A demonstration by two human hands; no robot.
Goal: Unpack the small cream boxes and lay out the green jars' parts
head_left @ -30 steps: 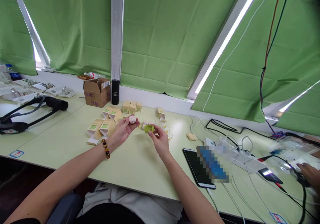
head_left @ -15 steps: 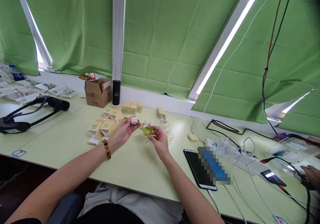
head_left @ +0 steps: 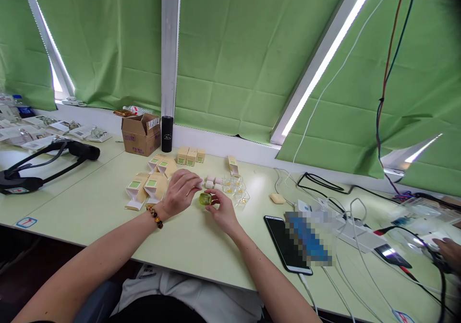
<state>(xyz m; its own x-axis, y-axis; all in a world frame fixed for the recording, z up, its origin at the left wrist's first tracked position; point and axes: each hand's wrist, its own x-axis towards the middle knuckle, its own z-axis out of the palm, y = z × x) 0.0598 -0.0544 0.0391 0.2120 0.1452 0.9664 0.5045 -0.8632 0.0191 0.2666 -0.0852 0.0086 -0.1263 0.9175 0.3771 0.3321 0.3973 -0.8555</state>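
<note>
My left hand point(head_left: 180, 192), with a beaded bracelet on its wrist, pinches a small pale pink rounded block point(head_left: 199, 184), mostly covered by the fingers. Close by on the right, my right hand point(head_left: 225, 211) grips a small green square cup point(head_left: 204, 199) by its side. The block and the cup are near each other but apart. Just beyond the hands lie several pale pink blocks point(head_left: 213, 183) like the held one. Small clear cups point(head_left: 236, 186) with yellow spots inside stand to the right of them.
Opened tan cartons point(head_left: 154, 187) lie left of my hands; closed ones point(head_left: 190, 156) stand behind. A cardboard box point(head_left: 141, 138) and black tumbler point(head_left: 167, 134) are at the back. Rightward are a phone point(head_left: 288, 244), cables and a power strip point(head_left: 355, 234). Another person's hand point(head_left: 448, 252) shows far right.
My left hand has turned from palm up to palm down, keeping the pink block. My right hand has lowered slightly and moved left, tilting the green cup.
</note>
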